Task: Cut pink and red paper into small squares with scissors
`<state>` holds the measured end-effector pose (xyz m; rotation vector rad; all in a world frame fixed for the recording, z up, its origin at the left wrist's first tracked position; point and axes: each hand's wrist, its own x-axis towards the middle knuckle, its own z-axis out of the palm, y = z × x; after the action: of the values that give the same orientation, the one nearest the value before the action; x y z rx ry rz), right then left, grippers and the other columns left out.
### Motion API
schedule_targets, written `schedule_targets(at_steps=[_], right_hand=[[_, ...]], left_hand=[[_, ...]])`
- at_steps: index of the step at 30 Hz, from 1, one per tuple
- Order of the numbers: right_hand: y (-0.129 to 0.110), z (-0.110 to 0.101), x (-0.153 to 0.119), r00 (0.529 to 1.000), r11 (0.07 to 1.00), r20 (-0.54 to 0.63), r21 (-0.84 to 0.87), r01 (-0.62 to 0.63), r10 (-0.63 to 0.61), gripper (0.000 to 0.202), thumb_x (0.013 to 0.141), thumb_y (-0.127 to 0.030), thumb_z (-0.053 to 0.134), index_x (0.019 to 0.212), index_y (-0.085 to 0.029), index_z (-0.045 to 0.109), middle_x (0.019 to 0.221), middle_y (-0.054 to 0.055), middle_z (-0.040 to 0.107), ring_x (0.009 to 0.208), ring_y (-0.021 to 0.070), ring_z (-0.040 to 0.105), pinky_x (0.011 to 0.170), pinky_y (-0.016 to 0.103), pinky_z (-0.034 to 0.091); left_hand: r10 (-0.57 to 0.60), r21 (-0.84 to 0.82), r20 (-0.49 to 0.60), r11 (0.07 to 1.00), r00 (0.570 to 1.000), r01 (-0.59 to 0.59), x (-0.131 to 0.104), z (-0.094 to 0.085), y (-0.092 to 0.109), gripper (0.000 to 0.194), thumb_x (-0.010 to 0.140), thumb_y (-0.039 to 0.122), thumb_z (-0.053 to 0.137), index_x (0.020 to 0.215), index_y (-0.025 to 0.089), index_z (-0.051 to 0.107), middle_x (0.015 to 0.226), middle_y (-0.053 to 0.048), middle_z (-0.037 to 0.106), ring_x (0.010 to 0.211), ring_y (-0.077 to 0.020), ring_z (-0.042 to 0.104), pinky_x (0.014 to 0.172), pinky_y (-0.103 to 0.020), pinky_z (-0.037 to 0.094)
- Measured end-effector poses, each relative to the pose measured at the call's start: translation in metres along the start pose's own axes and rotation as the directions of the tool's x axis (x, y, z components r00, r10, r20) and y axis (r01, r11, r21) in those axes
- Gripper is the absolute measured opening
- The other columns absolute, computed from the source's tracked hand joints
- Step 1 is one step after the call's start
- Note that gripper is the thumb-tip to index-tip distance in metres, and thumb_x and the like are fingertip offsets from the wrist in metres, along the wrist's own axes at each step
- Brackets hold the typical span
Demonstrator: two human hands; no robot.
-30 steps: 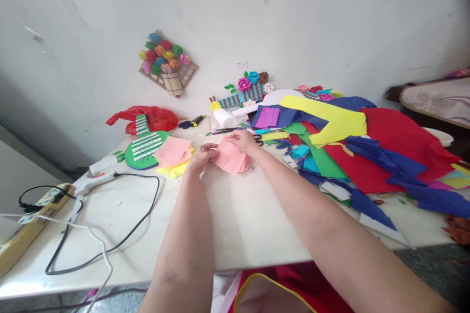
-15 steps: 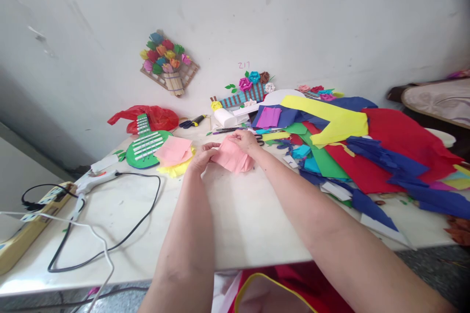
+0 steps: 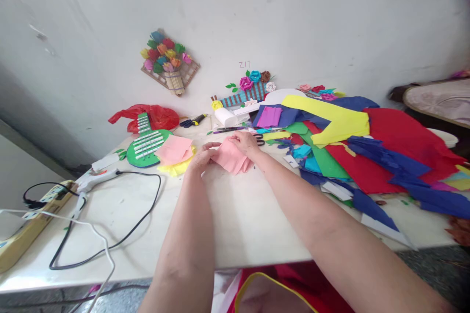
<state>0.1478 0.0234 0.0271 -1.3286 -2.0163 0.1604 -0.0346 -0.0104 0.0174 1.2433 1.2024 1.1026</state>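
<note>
Both hands are at a thin stack of pink crepe paper (image 3: 232,157) just over the white table. My left hand (image 3: 203,156) pinches its left edge, fingers curled. My right hand (image 3: 245,143) is closed on its upper right part, and the lower right edges of the layers fan loosely. To the left, another pink paper piece (image 3: 173,150) rests on yellow paper (image 3: 176,168). Beside that lies a green guitar-shaped cutout (image 3: 147,145) with white strips across it. Scissors with dark handles (image 3: 259,140) show partly behind my right wrist.
A glue gun (image 3: 96,180) with a looping black cord and a power strip (image 3: 33,225) occupy the left side. Coloured paper sheets (image 3: 389,156) pile up on the right. Pliers (image 3: 193,121), a white roll (image 3: 225,117) and paper flowers (image 3: 246,83) stand along the wall.
The pink paper's lower right edges have shifted and spread slightly under my right hand. Both hands stay in nearly the same place, still holding it.
</note>
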Motion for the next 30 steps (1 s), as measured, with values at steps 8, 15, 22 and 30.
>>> schedule_targets(at_steps=[8,15,22,30], right_hand=[[0.0,0.006,-0.006,0.998,0.989,0.048,-0.139,-0.044,0.051,0.031,0.095,-0.04,0.043,0.102,-0.02,0.065,0.095,0.006,0.072,0.089,0.0202,0.063,0.065,0.026,0.036],[0.0,0.013,-0.01,0.993,0.97,0.096,-0.239,-0.044,0.069,0.035,0.098,-0.04,0.035,0.112,-0.02,0.059,0.104,0.007,0.072,0.092,0.0219,0.065,0.069,0.029,0.039],[-0.005,0.009,-0.011,0.991,0.958,0.101,-0.28,-0.06,0.092,0.035,0.099,-0.039,0.034,0.11,-0.019,0.06,0.103,0.009,0.072,0.095,0.0224,0.065,0.068,0.028,0.039],[-0.003,0.012,-0.011,0.992,0.962,0.095,-0.268,-0.058,0.086,0.035,0.098,-0.039,0.034,0.113,-0.02,0.059,0.103,0.009,0.071,0.092,0.0223,0.066,0.067,0.028,0.038]], left_hand=[[0.026,-0.039,-0.037,0.999,0.999,-0.027,-0.002,0.003,0.0,0.055,0.052,0.016,0.058,0.107,0.017,0.057,0.047,0.006,0.05,0.046,-0.0121,0.047,0.048,-0.022,0.04],[0.045,-0.089,-0.072,0.995,0.996,-0.052,-0.001,0.003,-0.004,0.05,0.052,0.016,0.057,0.102,0.019,0.056,0.053,0.005,0.054,0.051,-0.0144,0.054,0.054,-0.027,0.048],[0.01,-0.13,-0.13,0.991,0.992,-0.027,-0.001,0.006,-0.003,0.036,0.054,0.019,0.052,0.089,0.018,0.055,0.055,0.003,0.054,0.051,-0.0147,0.056,0.052,-0.027,0.049],[0.056,-0.095,-0.125,0.993,0.991,-0.069,-0.002,0.004,-0.007,0.038,0.054,0.022,0.063,0.091,0.019,0.055,0.059,0.003,0.057,0.056,-0.014,0.057,0.056,-0.026,0.048]])
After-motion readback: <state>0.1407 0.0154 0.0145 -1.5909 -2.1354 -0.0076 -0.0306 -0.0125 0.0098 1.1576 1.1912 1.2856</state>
